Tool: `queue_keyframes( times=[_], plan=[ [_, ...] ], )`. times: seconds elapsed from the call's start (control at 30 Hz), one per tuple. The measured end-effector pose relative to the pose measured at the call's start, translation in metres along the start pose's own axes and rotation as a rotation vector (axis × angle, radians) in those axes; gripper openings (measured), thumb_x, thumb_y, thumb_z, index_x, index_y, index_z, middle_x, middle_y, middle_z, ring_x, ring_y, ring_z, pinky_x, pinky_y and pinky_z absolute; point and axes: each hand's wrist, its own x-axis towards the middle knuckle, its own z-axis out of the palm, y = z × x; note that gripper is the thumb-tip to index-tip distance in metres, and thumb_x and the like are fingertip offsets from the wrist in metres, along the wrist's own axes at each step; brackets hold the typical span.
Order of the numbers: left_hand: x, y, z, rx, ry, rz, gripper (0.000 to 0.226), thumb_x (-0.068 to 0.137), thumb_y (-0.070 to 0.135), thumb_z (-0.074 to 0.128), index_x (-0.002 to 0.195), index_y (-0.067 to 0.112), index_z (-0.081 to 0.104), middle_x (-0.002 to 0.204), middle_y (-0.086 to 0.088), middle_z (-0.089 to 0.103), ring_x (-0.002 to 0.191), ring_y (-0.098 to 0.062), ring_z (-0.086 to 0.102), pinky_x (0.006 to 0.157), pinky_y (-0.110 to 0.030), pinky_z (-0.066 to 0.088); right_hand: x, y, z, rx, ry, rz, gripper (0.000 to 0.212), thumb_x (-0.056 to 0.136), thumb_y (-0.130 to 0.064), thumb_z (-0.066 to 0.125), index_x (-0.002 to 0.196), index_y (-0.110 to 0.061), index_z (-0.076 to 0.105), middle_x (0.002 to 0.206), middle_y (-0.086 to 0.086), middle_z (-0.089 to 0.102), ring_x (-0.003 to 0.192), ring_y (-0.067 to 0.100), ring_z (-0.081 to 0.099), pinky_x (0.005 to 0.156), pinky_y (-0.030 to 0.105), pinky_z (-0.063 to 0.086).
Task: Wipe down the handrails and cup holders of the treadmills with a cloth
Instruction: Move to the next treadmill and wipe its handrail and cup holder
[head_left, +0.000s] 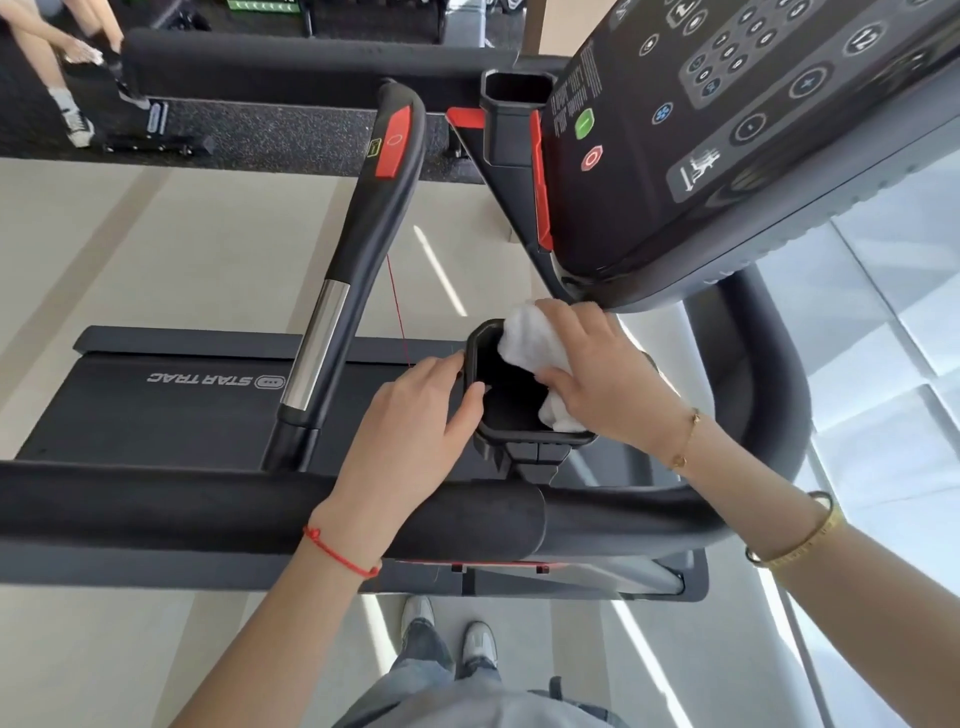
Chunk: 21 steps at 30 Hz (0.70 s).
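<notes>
A black cup holder (511, 434) sits below the treadmill console, just beyond the padded side handrail (156, 499). My right hand (605, 371) presses a white cloth (530, 343) against the holder's right inner wall and rim. My left hand (415, 415) grips the holder's left rim, thumb inside the opening. A second cup holder (514, 111) stands farther off beside the console. A centre handlebar (363, 234) with a red patch and a chrome grip runs to the left of both holders.
The console (727, 135) with its buttons overhangs at the upper right. The belt deck marked STAR TRAC (156, 400) lies at the left. Another person's legs (57, 78) are at the far upper left. My shoes (449, 639) stand on a pale floor.
</notes>
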Motion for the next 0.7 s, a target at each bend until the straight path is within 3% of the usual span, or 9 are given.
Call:
queue_keyframes(
  times=[0.1, 0.27, 0.37, 0.43, 0.53, 0.63, 0.7],
  plan=[
    [0.0, 0.001, 0.0, 0.009, -0.005, 0.001, 0.043, 0.101, 0.039, 0.038, 0.138, 0.021, 0.052, 0.111, 0.0, 0.063, 0.102, -0.02, 0.06, 0.087, -0.034, 0.048, -0.017, -0.003, 0.003, 0.238, 0.051, 0.214, 0.062, 0.09, -0.022, 0.064, 0.14, -0.007, 0.031, 0.127, 0.018, 0.047, 0.109, 0.028, 0.048, 0.069, 0.014, 0.019],
    [0.001, 0.0, 0.0, 0.02, 0.007, 0.017, 0.038, 0.102, 0.038, 0.04, 0.131, 0.019, 0.056, 0.111, -0.002, 0.065, 0.101, -0.022, 0.061, 0.083, -0.036, 0.049, -0.03, 0.001, -0.002, 0.326, 0.005, 0.4, 0.05, 0.092, -0.038, 0.061, 0.122, 0.0, 0.044, 0.099, 0.003, 0.05, 0.089, 0.018, 0.045, 0.063, 0.019, 0.023],
    [-0.002, 0.0, -0.003, 0.022, 0.032, 0.013, 0.043, 0.102, 0.039, 0.042, 0.138, 0.019, 0.053, 0.125, 0.001, 0.063, 0.113, -0.019, 0.06, 0.092, -0.032, 0.047, -0.035, 0.005, -0.022, 0.303, -0.03, 0.42, 0.045, 0.093, -0.046, 0.055, 0.115, -0.007, 0.048, 0.086, -0.003, 0.058, 0.073, 0.012, 0.049, 0.059, 0.024, 0.029],
    [-0.006, -0.001, -0.006, 0.012, 0.043, 0.013, 0.045, 0.102, 0.039, 0.042, 0.141, 0.018, 0.051, 0.129, 0.001, 0.062, 0.117, -0.018, 0.059, 0.098, -0.037, 0.048, -0.047, 0.008, -0.034, 0.297, -0.023, 0.366, 0.041, 0.092, -0.048, 0.052, 0.113, -0.012, 0.048, 0.078, -0.01, 0.054, 0.07, 0.009, 0.05, 0.057, 0.023, 0.029],
    [-0.015, 0.0, -0.011, -0.015, 0.064, 0.025, 0.042, 0.102, 0.037, 0.04, 0.139, 0.02, 0.052, 0.123, 0.002, 0.064, 0.111, -0.017, 0.061, 0.095, -0.04, 0.049, -0.068, 0.007, -0.052, 0.332, -0.007, 0.125, 0.048, 0.092, -0.048, 0.048, 0.134, -0.024, 0.043, 0.095, -0.011, 0.06, 0.09, 0.013, 0.054, 0.073, 0.025, 0.035],
    [-0.022, 0.001, -0.012, -0.035, 0.068, 0.038, 0.038, 0.102, 0.031, 0.041, 0.137, 0.022, 0.054, 0.117, 0.001, 0.066, 0.106, -0.019, 0.063, 0.092, -0.042, 0.05, -0.072, 0.0, -0.053, 0.328, -0.154, -0.077, 0.057, 0.095, -0.049, 0.044, 0.146, -0.028, 0.031, 0.127, -0.002, 0.055, 0.112, 0.016, 0.053, 0.095, 0.028, 0.039],
    [-0.024, 0.003, -0.01, -0.052, 0.063, 0.032, 0.038, 0.102, 0.029, 0.042, 0.137, 0.021, 0.055, 0.116, -0.001, 0.066, 0.105, -0.023, 0.063, 0.09, -0.044, 0.05, -0.068, -0.011, -0.04, 0.265, -0.243, -0.139, 0.057, 0.096, -0.048, 0.041, 0.146, -0.023, 0.033, 0.135, -0.001, 0.051, 0.123, 0.015, 0.047, 0.104, 0.029, 0.034]
  ],
)
